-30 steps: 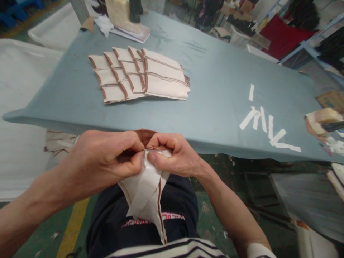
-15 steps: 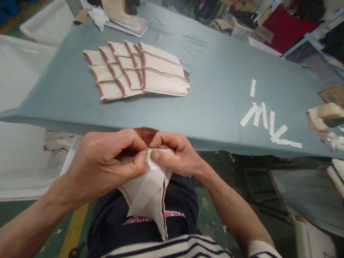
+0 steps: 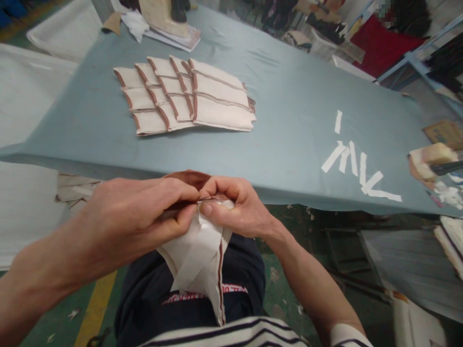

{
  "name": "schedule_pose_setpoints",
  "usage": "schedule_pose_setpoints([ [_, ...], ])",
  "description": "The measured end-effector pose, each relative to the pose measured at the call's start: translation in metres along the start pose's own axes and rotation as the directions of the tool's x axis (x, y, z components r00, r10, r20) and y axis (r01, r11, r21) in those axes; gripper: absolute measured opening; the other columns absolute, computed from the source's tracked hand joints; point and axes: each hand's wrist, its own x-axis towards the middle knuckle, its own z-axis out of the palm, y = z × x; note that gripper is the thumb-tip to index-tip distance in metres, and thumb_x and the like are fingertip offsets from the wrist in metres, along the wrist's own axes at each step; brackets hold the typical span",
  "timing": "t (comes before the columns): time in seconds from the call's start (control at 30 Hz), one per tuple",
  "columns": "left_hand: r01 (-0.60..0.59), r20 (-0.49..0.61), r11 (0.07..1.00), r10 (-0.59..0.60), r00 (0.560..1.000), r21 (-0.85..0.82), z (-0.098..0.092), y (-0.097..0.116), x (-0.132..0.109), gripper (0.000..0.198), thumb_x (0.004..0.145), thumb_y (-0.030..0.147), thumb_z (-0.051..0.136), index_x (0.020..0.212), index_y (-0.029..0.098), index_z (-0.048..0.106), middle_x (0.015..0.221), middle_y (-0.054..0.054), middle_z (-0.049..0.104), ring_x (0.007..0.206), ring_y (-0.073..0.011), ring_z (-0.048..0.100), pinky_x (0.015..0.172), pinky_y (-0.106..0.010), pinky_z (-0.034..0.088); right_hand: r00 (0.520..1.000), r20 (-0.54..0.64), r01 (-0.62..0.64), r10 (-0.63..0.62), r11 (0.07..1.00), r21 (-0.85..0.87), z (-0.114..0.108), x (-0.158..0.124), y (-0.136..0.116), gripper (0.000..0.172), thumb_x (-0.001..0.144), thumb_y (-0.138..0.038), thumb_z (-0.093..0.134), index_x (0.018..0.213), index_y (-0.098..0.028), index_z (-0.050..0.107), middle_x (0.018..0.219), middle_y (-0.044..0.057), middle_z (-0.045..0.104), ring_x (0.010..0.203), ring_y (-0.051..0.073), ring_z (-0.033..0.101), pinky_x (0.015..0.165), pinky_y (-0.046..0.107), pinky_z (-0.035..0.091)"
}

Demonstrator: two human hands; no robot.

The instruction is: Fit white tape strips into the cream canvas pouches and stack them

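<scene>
A cream panel with brown edging [image 3: 211,284] hangs over my lap, held up at its top edge by both hands. My left hand [image 3: 144,207] pinches that edge between thumb and forefinger. Right beside it, my right hand [image 3: 237,207] grips the same edge, its thumb pressed flat on the cream side. A pale strip [image 3: 191,255] runs slantwise down the panel from my fingertips. Brown material [image 3: 190,178] shows behind my fingers. The exact spot between the fingertips is partly hidden.
On the blue-green table [image 3: 289,144] lies an overlapping row of cream panels [image 3: 220,96] with brown edges. Several white strips [image 3: 353,159] are scattered to its right. A tan block-shaped thing [image 3: 439,154] sits at the right edge. Papers [image 3: 177,38] lie at the back left.
My left hand and wrist have tilted slightly, thumb and forefinger still at the edge. My right hand keeps its grip. The view has shifted slightly.
</scene>
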Motion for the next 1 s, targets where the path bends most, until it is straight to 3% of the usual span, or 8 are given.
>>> schedule_pose_setpoints([
  [0.1, -0.261, 0.03, 0.964, 0.26, 0.965, 0.044, -0.004, -0.009, 0.005, 0.048, 0.115, 0.016, 0.038, 0.08, 0.023, 0.071, 0.07, 0.001, 0.073, 0.059, -0.0148, 0.066, 0.054, -0.031, 0.031, 1.0, 0.006, -0.013, 0.014, 0.999, -0.031, 0.001, 0.001, -0.001, 0.036, 0.088, -0.046, 0.088, 0.087, -0.024, 0.059, 0.07, -0.009, 0.049, 0.059, 0.009, 0.037, 0.055, 0.023, 0.035],
  [0.2, -0.289, 0.044, 0.956, 0.287, 0.957, 0.051, -0.005, -0.014, 0.009, 0.044, 0.112, 0.015, 0.042, 0.077, 0.026, 0.067, 0.067, 0.0, 0.068, 0.056, -0.0171, 0.061, 0.054, -0.034, 0.033, 1.0, 0.008, -0.01, 0.01, 0.996, -0.085, 0.0, 0.003, -0.003, 0.034, 0.091, -0.048, 0.082, 0.086, -0.024, 0.058, 0.07, -0.008, 0.051, 0.06, 0.009, 0.037, 0.055, 0.023, 0.033],
  [0.33, -0.186, 0.011, 0.981, 0.186, 0.982, -0.049, -0.001, -0.012, 0.009, 0.031, 0.1, 0.02, 0.05, 0.075, 0.028, 0.066, 0.063, 0.002, 0.065, 0.054, -0.0177, 0.056, 0.053, -0.035, 0.032, 1.0, 0.016, 0.013, -0.01, 0.986, -0.164, -0.001, 0.005, -0.004, 0.033, 0.091, -0.048, 0.081, 0.087, -0.024, 0.059, 0.073, -0.008, 0.052, 0.063, 0.01, 0.04, 0.057, 0.023, 0.034],
  [0.47, -0.039, -0.067, 0.997, 0.034, 0.997, -0.073, 0.004, -0.006, 0.003, 0.028, 0.095, 0.025, 0.05, 0.072, 0.028, 0.066, 0.059, 0.005, 0.062, 0.05, -0.0121, 0.05, 0.053, -0.03, 0.031, 0.997, 0.026, 0.082, -0.078, 0.963, -0.256, -0.001, 0.007, -0.005, 0.031, 0.093, -0.045, 0.08, 0.086, -0.024, 0.059, 0.075, -0.007, 0.052, 0.068, 0.011, 0.045, 0.061, 0.025, 0.036],
  [0.63, 0.056, -0.147, 0.979, -0.085, 0.985, -0.194, 0.014, -0.008, -0.003, 0.024, 0.093, 0.024, 0.057, 0.073, 0.023, 0.071, 0.059, 0.009, 0.064, 0.047, -0.0069, 0.043, 0.054, -0.022, 0.036, 0.99, 0.019, 0.139, -0.141, 0.925, -0.355, -0.001, 0.008, -0.006, 0.026, 0.095, -0.043, 0.076, 0.087, -0.023, 0.062, 0.074, -0.007, 0.051, 0.069, 0.012, 0.046, 0.064, 0.027, 0.034],
  [0.8, 0.159, -0.109, 0.923, -0.209, 0.972, -0.351, 0.023, -0.012, 0.0, 0.025, 0.092, 0.026, 0.059, 0.072, 0.019, 0.072, 0.061, 0.006, 0.066, 0.053, -0.0084, 0.05, 0.056, -0.021, 0.039, 0.985, -0.022, 0.138, -0.171, 0.86, -0.491, 0.0, 0.007, -0.004, 0.018, 0.094, -0.038, 0.067, 0.086, -0.023, 0.06, 0.073, -0.006, 0.053, 0.067, 0.012, 0.046, 0.066, 0.029, 0.033],
  [0.9, 0.187, -0.072, 0.881, -0.241, 0.968, -0.434, 0.025, -0.01, 0.001, 0.023, 0.091, 0.026, 0.06, 0.072, 0.018, 0.072, 0.061, 0.006, 0.067, 0.053, -0.0086, 0.052, 0.053, -0.019, 0.039, 0.978, -0.035, 0.163, -0.207, 0.855, -0.492, 0.001, 0.004, -0.003, 0.017, 0.093, -0.036, 0.067, 0.085, -0.024, 0.058, 0.072, -0.006, 0.054, 0.067, 0.012, 0.047, 0.066, 0.029, 0.033],
  [1.0, 0.138, -0.09, 0.876, -0.201, 0.975, -0.462, 0.023, -0.008, 0.001, 0.022, 0.091, 0.023, 0.062, 0.073, 0.018, 0.073, 0.064, 0.006, 0.069, 0.054, -0.007, 0.053, 0.054, -0.016, 0.042, 0.984, -0.029, 0.153, -0.178, 0.907, -0.393, 0.001, 0.002, -0.003, 0.021, 0.093, -0.038, 0.072, 0.085, -0.024, 0.059, 0.072, -0.007, 0.052, 0.065, 0.012, 0.044, 0.063, 0.028, 0.033],
])
